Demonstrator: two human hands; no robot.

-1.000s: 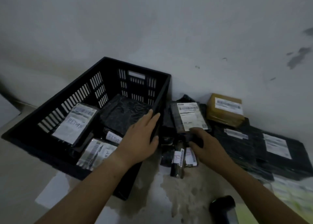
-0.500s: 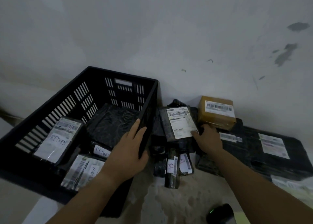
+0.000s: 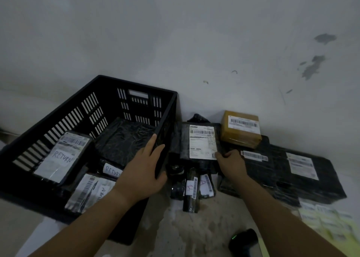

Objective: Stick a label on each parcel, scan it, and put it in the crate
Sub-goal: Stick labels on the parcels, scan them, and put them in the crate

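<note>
A black slatted crate (image 3: 58,118) sits on the floor at the left, with several labelled parcels marked RETURN (image 3: 62,155) inside. My left hand (image 3: 144,171) grips the crate's right wall, thumb outside. To the crate's right lies a black parcel with a white barcode label (image 3: 201,142). My right hand (image 3: 231,165) pinches that parcel's lower right corner. Small black parcels (image 3: 191,186) lie in front of it.
A brown box (image 3: 241,130) stands by the wall. Flat black parcels (image 3: 303,171) with labels spread to the right. A sheet of labels (image 3: 329,219) lies at the lower right. A black scanner (image 3: 243,241) with a green light rests near the bottom.
My right hand moved up and to the right, from the parcel's front edge to its lower right corner. My left hand's grip on the crate wall has tightened. The view shifted.
</note>
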